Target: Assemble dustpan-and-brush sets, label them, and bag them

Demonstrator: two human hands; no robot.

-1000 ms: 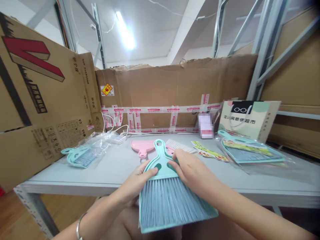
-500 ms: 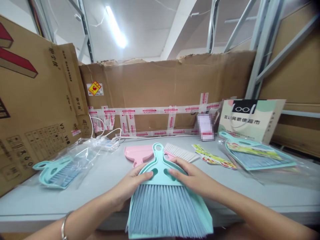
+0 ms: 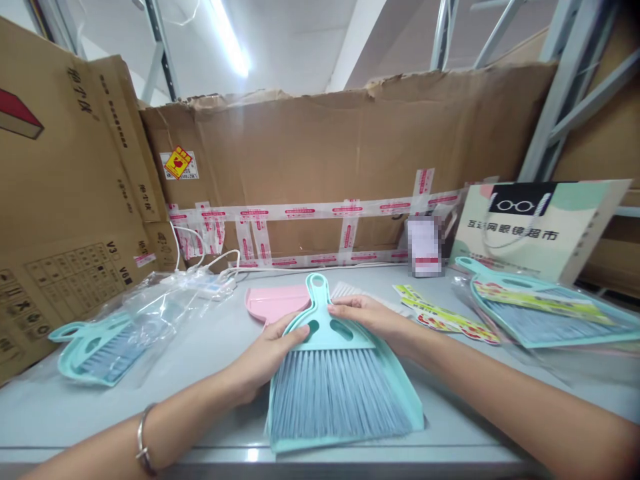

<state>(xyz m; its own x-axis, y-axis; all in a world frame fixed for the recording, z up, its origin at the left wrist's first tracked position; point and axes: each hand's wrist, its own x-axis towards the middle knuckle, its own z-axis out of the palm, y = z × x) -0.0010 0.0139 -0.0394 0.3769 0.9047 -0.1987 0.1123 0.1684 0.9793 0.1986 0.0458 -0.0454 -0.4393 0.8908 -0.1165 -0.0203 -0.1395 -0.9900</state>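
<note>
A light-blue hand brush [image 3: 335,393] lies nested in a matching dustpan [image 3: 411,407], bristles toward me and handles pointing away. My left hand [image 3: 277,343] grips the left side of the pair, thumb on the brush head by an oval hole. From the right, my right hand [image 3: 373,320] closes on the pair near the base of the handle, thumb and fingers at its edge. Behind them on the table are a pink dustpan [image 3: 275,303] and a white-bristled brush [image 3: 367,297], both partly hidden by my hands and the blue set.
On the grey table [image 3: 210,393], a bagged blue brush set [image 3: 100,353] lies left and another [image 3: 560,313] right. Yellow-green labels [image 3: 445,317] lie near a paper bag [image 3: 530,233] and a phone-like upright object [image 3: 425,247]. Cardboard boxes [image 3: 310,153] and white cables [image 3: 200,267] stand behind.
The brush and dustpan have moved away from me, over the table. My right thumb has shifted from the brush head's hole up to the handle base. The view has tilted down slightly.
</note>
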